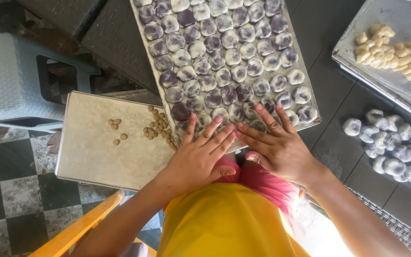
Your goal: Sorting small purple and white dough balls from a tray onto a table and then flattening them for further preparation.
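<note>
Flatly, both hands press palm-down, fingers spread wide and holding nothing, on the near edge of the big tray [305, 97] of purple-white dough rounds [224, 52]. The left hand [200, 152] covers rounds at the tray's near left corner; the right hand [274, 143] lies just beside it, index fingertips almost touching. A smaller tray [91, 157] with brown pellets [158, 128] sits to the left. Loose dough balls [396, 147] lie well apart on the right.

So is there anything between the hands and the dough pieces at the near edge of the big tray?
Nothing visible. The left hand and right hand lie flat, palms down, with fingers spread directly on the purple and white dough pieces at the near edge of the big tray.
</note>
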